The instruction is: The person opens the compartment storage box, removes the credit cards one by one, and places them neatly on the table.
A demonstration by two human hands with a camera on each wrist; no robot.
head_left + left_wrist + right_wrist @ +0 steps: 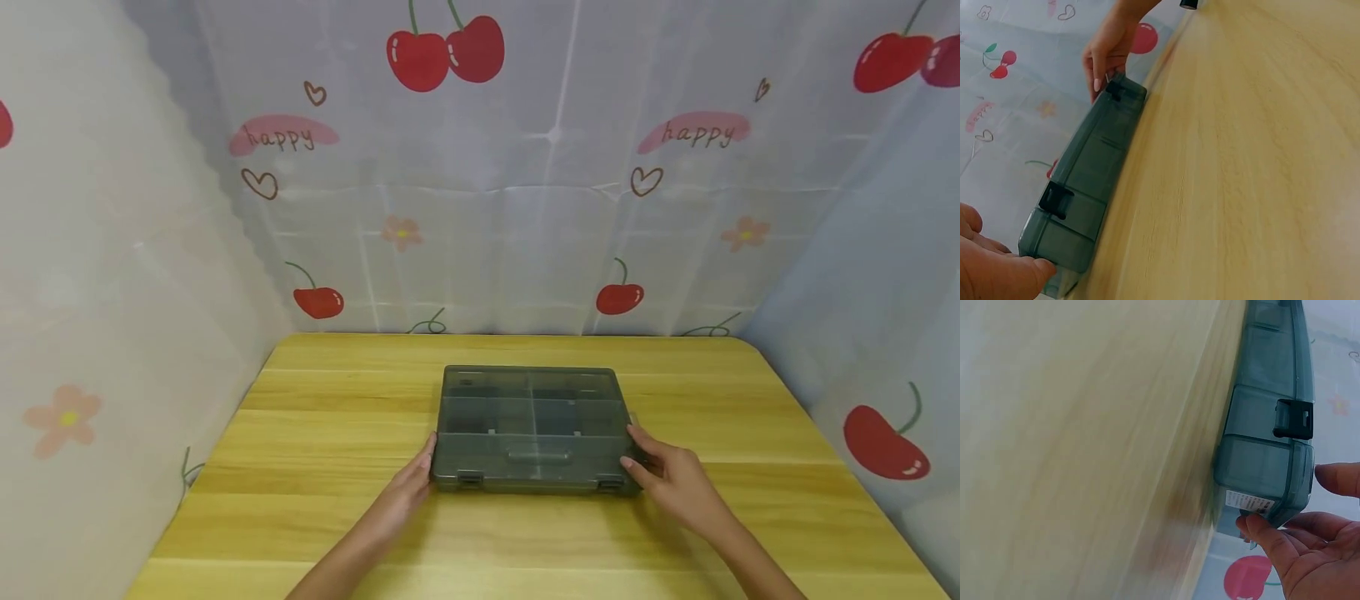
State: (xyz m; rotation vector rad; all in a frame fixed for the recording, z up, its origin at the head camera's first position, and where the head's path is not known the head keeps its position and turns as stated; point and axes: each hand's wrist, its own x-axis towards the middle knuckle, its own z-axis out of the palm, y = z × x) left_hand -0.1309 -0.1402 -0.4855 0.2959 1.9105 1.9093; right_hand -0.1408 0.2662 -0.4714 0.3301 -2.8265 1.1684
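A dark translucent compartment box [525, 417] is over the table in the head view, lid closed, two latches facing the person. Dark shapes show dimly through its lid. My left hand [408, 483] holds the left end by the front corner; the left wrist view shows its thumb [1038, 272] against that end. At the opposite end my right hand [675, 479] grips the right front corner. In the right wrist view, its fingers touch the end below a white label [1249, 502], and the thumb lies near the lid edge. Whether the base fully rests on the wood cannot be told.
The light wooden table [322, 433] extends around the box on every side. White curtains [495, 250] printed with cherries, hearts and flowers enclose its back and both sides. A small black object [1189, 3] shows at the top of the left wrist view.
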